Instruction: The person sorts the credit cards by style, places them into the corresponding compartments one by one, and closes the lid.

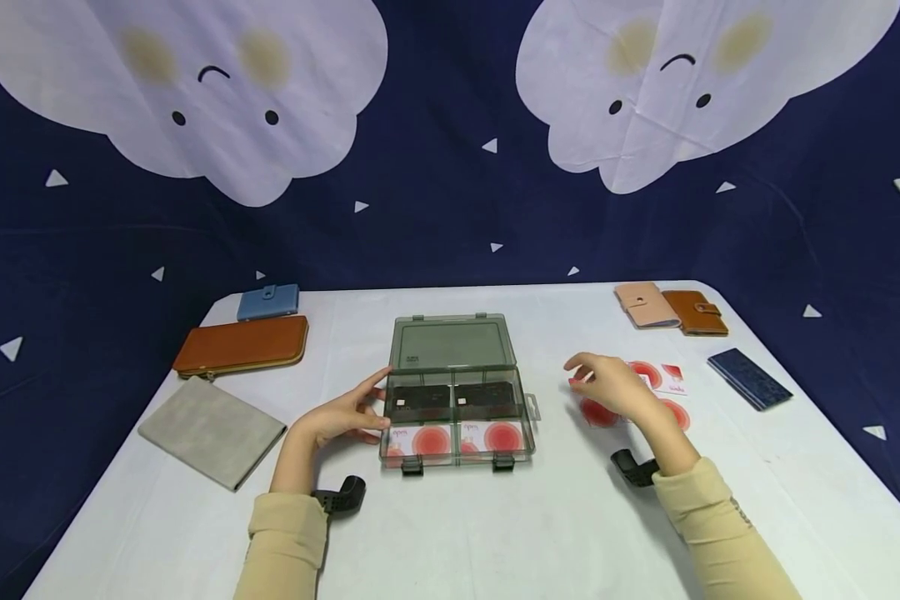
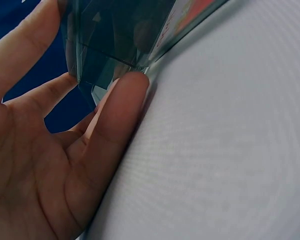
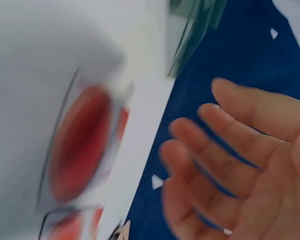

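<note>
- Sitting mid-table, lid up, the clear compartment box [image 1: 456, 408] is showing dark cards in its back cells and red-circle cards in the front ones.
- You're bracing its left wall with your left hand [image 1: 342, 414], fingers straight and touching the plastic, nothing gripped.
- You're hovering your right hand [image 1: 617, 387] over the loose red-circle cards [image 1: 648, 393] to the box's right, fingers relaxed and spread, holding nothing.
- Watching the risk: those flat cards are lying tight on the white table [image 1: 495, 533], so a pinch could be skidding one away or lifting two together.
- Pushing too hard with the left hand may be sliding the light box sideways.
- Lying further out are wallets: brown wallet [image 1: 242, 343], grey folder [image 1: 210, 430], navy case [image 1: 749, 378].
</note>
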The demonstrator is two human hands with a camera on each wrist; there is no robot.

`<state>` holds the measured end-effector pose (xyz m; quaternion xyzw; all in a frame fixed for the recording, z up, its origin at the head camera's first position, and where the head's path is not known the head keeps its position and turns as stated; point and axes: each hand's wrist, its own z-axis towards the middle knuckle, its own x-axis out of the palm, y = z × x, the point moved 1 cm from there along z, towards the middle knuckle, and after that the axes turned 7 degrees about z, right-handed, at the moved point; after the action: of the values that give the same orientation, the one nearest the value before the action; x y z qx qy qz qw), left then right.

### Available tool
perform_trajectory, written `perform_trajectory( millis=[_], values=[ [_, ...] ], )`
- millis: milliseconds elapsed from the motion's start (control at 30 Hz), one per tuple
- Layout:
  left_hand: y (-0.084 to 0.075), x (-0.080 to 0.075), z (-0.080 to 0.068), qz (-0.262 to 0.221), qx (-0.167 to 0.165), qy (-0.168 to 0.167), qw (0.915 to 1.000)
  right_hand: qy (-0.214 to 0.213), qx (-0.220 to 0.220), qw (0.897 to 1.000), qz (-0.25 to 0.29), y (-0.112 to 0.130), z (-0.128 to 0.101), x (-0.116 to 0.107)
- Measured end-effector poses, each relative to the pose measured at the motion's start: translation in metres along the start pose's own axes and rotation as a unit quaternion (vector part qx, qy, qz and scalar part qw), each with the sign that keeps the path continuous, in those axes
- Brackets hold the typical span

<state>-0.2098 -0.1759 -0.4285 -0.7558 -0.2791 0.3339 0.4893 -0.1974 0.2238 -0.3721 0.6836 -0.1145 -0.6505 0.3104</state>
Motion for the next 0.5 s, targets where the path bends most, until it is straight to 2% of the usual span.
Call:
perform_trajectory(
  millis=[100,233,300,367,500],
  values=[
    [0.000,0.000,0.000,-0.001,0.000,0.001,1.0000,0.038,0.058,0.997,-0.031,-0.008,-0.004,-0.002],
    [0.000,0.000,0.000,-0.001,-0.005,-0.003,1.0000,0.088,0.116,0.982,-0.118,-0.008,-0.009,0.002],
    [0.000,0.000,0.000,0.000,-0.007,-0.005,1.0000,0.109,0.127,0.974,-0.150,-0.005,-0.010,0.005],
    [0.000,0.000,0.000,-0.001,-0.008,-0.007,0.9999,0.122,0.128,0.971,-0.160,-0.003,-0.009,0.009],
    [-0.001,0.001,0.000,-0.001,-0.006,-0.005,1.0000,0.133,0.108,0.972,-0.158,0.000,-0.004,0.017]
  ],
)
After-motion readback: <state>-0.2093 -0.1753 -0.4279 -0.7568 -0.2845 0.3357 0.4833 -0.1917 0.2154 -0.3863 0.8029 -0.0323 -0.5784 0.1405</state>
